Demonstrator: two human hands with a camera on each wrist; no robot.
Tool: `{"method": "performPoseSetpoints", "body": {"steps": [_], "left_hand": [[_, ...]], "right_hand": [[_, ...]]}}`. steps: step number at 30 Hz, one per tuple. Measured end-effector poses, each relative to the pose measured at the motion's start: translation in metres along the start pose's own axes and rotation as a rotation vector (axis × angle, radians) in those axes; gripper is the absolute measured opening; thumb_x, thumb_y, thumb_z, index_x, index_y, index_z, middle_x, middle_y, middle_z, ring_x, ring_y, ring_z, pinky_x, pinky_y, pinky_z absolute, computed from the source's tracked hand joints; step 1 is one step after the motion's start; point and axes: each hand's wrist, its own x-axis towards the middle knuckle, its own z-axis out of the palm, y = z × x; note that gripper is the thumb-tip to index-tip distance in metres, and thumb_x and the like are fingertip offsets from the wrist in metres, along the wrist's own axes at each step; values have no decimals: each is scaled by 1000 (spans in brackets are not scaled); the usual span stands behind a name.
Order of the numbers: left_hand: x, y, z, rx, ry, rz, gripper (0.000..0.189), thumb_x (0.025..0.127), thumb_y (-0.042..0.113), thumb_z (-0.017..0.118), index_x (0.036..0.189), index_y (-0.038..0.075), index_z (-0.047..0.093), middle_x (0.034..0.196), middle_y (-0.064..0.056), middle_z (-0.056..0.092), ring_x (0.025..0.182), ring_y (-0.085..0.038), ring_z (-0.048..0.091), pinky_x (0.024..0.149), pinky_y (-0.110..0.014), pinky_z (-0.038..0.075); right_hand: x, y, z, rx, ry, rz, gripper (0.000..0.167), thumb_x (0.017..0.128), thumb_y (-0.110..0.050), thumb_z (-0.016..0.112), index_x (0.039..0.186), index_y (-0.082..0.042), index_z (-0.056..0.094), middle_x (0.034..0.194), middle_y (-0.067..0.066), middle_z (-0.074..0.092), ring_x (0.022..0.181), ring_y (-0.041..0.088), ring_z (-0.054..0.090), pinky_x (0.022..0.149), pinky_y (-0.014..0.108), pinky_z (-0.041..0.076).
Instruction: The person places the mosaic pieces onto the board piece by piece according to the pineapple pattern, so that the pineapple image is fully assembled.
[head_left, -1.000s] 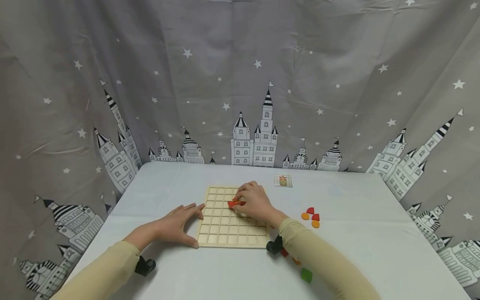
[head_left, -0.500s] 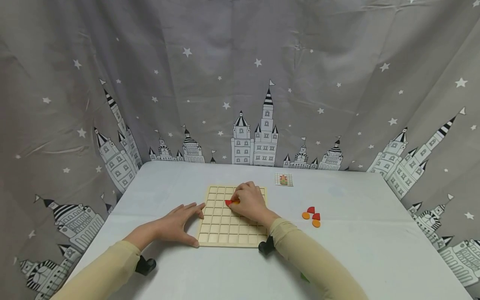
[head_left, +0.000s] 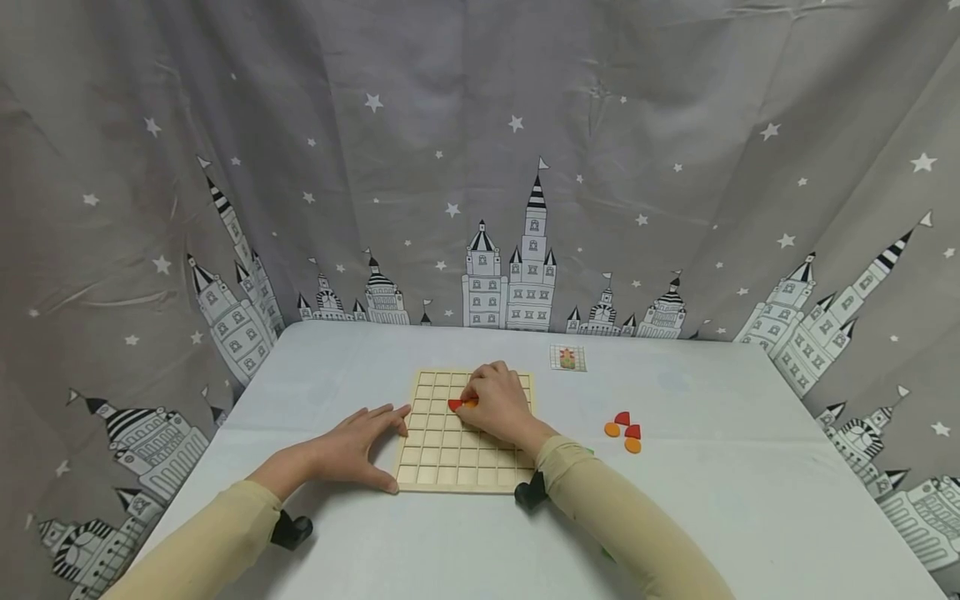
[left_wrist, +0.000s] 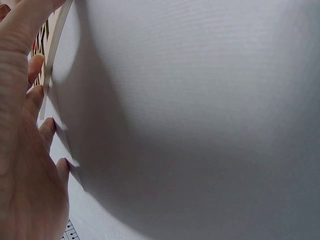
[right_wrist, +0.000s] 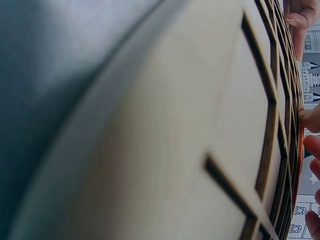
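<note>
A pale wooden board (head_left: 427, 477) with a grid of square recesses lies on the white table. My right hand (head_left: 497, 407) is over its upper middle, fingers curled down, with thumb and fingertips pinching a red quarter-round piece (head_left: 453, 405) at the board's surface. Just beside it, an orange piece (head_left: 471, 403) shows partly under the fingers. In the right wrist view, the fingertips (right_wrist: 311, 120) meet a thin red edge at the grid. My left hand (head_left: 352, 450) rests spread along the board's left edge, thumb at the near corner; the left wrist view shows its fingers (left_wrist: 47, 131) extended.
Right of the board lie red quarter-round pieces (head_left: 632, 432) and orange round pieces (head_left: 632, 447). A small picture card (head_left: 567, 358) lies behind the board to the right. Bits of green (head_left: 607, 554) peek from beside the right sleeve. A grey curtain with castles hangs behind the table.
My right hand has shifted slightly left on the board with the red piece, then stayed almost still. The right sleeve now covers the loose pieces near the front. The left hand has not moved.
</note>
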Motion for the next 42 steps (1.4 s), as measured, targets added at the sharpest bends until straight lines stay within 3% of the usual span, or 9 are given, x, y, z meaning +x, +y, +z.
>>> {"method": "performPoseSetpoints", "body": {"steps": [8,23,34,42], "left_hand": [[0,2,-1,-6,2,2,72,72,61,87,122,22,52,166,-13,30,150,-46,23,121,-67,13],[0,2,0,-1,4,7,72,72,62,86,122,23,52,166,-12,30,150,-46,23,121,-66,13],[2,-1,1,5,3,-2,72,71,62,86,121,23,52,165,-12,31,150,-46,23,121,-66,13],[1,-1,1,3,9,10,72,72,61,86,122,21,53,165,-13,31,150,-46,23,121,-67,12]], "right_hand": [[2,-2,1,19,-26,11,20,89,-42,74,100,-26,80,119,-4,63,116,22,48,98,41,43],[2,2,-2,13,-40,31,18,89,-42,74,97,-26,78,121,-3,62,118,24,47,98,41,43],[-2,23,-50,162,-8,85,25,95,-34,72,113,-18,77,129,4,59,128,32,43,107,51,37],[-25,58,-77,238,1,84,29,95,-35,71,118,-18,76,131,4,61,130,29,44,108,56,39]]}}
